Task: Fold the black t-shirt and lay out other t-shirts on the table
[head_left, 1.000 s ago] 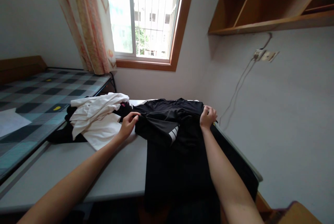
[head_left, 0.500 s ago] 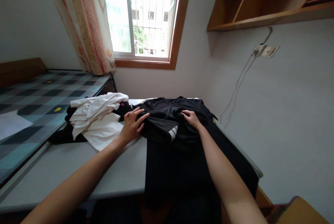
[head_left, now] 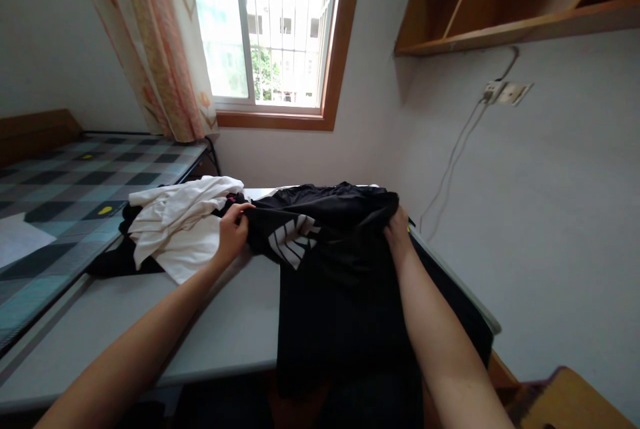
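A dark garment with a white striped print (head_left: 293,237) stretches between my two hands, partly raised off the clothes beneath it. My left hand (head_left: 234,232) pinches its left edge between thumb and fingers. At the opposite side my right hand (head_left: 399,227) grips the cloth, some fingers hidden behind the fold. Under it lies a black cloth (head_left: 345,329) that hangs over the near edge of the white table (head_left: 235,329). Just left of my left hand a crumpled white garment (head_left: 185,215) rests on other dark clothes.
A bed with a checked mattress (head_left: 150,169) stands along the left, a sheet of paper (head_left: 23,240) on it. Curtains (head_left: 155,49) hang by the window ahead. A wooden shelf (head_left: 480,42) and a socket with a cord (head_left: 495,91) are on the right wall.
My hands have moved apart, the left one to the left and the right one to the right. The dark garment is now spread and lifted between them, showing more of its white print.
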`<state>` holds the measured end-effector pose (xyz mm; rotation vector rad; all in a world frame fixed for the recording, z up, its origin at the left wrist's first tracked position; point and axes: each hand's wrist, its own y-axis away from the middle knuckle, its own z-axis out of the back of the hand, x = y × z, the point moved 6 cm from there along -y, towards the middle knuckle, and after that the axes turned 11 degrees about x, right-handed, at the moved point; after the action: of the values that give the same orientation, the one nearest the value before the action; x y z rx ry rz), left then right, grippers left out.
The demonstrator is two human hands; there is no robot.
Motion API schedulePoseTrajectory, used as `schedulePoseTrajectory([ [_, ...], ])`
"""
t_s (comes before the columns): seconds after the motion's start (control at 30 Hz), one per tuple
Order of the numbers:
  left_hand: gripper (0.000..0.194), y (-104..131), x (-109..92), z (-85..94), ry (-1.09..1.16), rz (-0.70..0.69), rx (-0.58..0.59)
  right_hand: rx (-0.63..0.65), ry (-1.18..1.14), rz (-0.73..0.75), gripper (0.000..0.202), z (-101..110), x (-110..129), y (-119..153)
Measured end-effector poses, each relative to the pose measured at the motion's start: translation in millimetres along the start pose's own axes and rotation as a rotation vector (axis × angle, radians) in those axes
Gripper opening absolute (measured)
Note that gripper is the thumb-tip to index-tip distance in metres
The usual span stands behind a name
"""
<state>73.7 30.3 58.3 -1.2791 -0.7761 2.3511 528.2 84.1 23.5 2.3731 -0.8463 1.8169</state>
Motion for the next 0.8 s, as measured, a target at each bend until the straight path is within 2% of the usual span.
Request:
schedulePoseTrajectory([
  [0.1, 0.027, -1, 24, 12.3, 0.123, 0.154, -0.063, -0.312, 0.012, -0.059, 0.019, 31, -5, -3],
  [0.2, 0.025, 0, 24, 8.9, 0.249, 0.163, 0.005, -0.459, 0.215, -0.093, 0.019, 44, -6, 0],
  [0.27, 0.024, 1, 11, 1.4, 0.323, 0.09, 0.121, -0.523, 0.305, -0.082, 0.023, 47, -4, 2],
  [0.37, 0.043, 7, -11, -20.0, 0.406, 0.004, 0.436, -0.665, 0.371, -0.035, 0.019, 54, 9, 8],
  [0.43, 0.049, 13, -19, -34.6, 0.351, 0.016, 0.596, -0.773, 0.516, 0.097, 0.016, 53, 29, 17],
  [0.47, 0.047, 16, -21, -40.4, 0.278, 0.023, 0.637, -0.785, 0.624, 0.208, 0.019, 47, 43, 22],
  [0.5, 0.043, 18, -22, -44.9, 0.198, 0.026, 0.652, -0.752, 0.741, 0.337, 0.021, 37, 56, 26],
  [0.53, 0.036, 19, -22, -48.2, 0.125, 0.022, 0.648, -0.662, 0.851, 0.465, 0.022, 23, 66, 30],
  [0.57, 0.03, 20, -23, -50.1, 0.065, 0.011, 0.627, -0.516, 0.935, 0.566, 0.021, 6, 72, 32],
  [0.63, 0.025, 21, -24, -50.5, -0.032, -0.037, 0.563, -0.125, 1.012, 0.632, 0.02, -27, 70, 34],
  [0.7, 0.034, 22, -23, -47.9, -0.169, -0.082, 0.492, 0.229, 1.045, 0.549, 0.021, -53, 55, 36],
  [0.73, 0.039, 23, -22, -46.7, -0.247, -0.091, 0.47, 0.352, 1.062, 0.47, 0.021, -60, 44, 36],
  [0.8, 0.045, 24, -17, -45.6, -0.352, -0.076, 0.466, 0.492, 1.126, 0.284, 0.021, -65, 24, 34],
])
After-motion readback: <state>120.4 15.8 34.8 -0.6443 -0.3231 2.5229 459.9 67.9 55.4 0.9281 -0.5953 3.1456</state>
